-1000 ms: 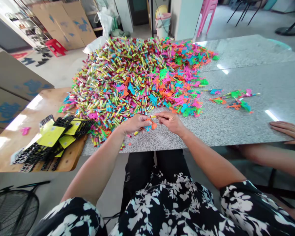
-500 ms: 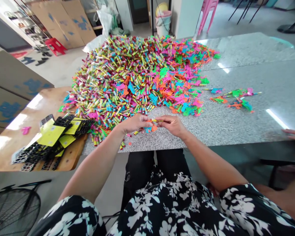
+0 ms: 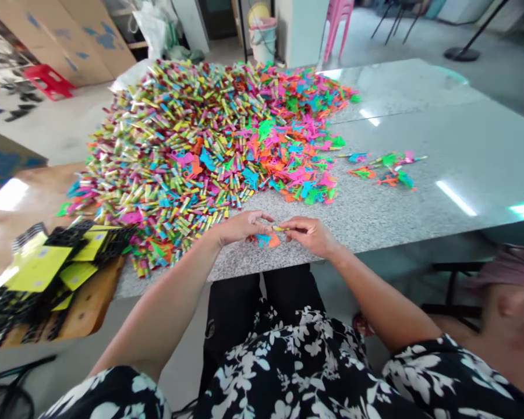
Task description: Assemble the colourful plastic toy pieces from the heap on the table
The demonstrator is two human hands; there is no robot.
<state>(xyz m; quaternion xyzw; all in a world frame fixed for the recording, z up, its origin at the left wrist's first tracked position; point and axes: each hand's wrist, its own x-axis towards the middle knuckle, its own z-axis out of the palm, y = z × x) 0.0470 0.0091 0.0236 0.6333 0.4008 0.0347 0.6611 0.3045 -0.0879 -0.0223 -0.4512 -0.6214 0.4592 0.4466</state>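
We pinch yellow tube (image 3: 276,228) in right hand (image 3: 312,235); left hand (image 3: 240,226) half-curled at other end, hold unclear. Few pieces (image 3: 389,159) beyond right hand look joined; huge heap (image 3: 174,139) beyond left hand remains.

The bare left arm (image 3: 172,299) and right arm (image 3: 378,297) slant inward from the near side, the left grip (image 3: 244,226) stretching fingers rightward just beside the right grip (image 3: 310,234), pinched at its fingertips.
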